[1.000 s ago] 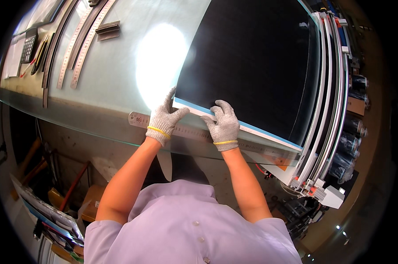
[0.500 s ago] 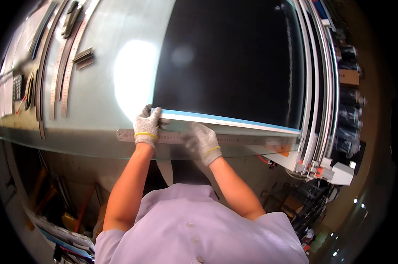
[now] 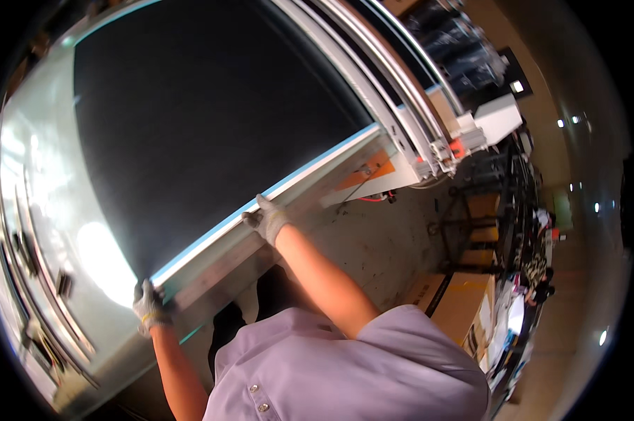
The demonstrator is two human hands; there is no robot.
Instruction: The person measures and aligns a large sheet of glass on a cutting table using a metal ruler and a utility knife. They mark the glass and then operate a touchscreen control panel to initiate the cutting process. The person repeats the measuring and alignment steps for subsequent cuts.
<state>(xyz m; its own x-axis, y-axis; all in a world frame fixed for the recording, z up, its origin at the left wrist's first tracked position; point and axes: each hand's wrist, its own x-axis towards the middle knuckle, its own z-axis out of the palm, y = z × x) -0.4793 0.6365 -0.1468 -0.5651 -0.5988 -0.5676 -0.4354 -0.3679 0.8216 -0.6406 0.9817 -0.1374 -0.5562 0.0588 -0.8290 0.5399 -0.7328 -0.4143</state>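
A large black sheet [image 3: 212,126] with a blue and white strip [image 3: 215,232] along its near edge lies on the glass-topped table. At the sheet's near left corner, my left hand [image 3: 151,306] is closed, its fingers bent around the corner. Farther right along that edge, my right hand [image 3: 266,219] touches the strip, its thumb and forefinger apart; its other fingers are partly hidden. Both hands wear light grey knit gloves. A blurred steel ruler [image 3: 222,270] lies between the sheet and the table's near edge.
Metal rails [image 3: 394,77] run along the sheet's right side, ending in a white housing [image 3: 499,116]. Long strips and small tools lie at the table's far left, beside a dark bracket [image 3: 64,284]. A cardboard box [image 3: 454,298] stands right of me; plastic-wrapped rolls [image 3: 464,49] lie beyond the rails.
My view has turned and shifted right. My right hand has moved from over the ruler to the strip, farther right along the sheet's edge. My left hand stays at the corner.
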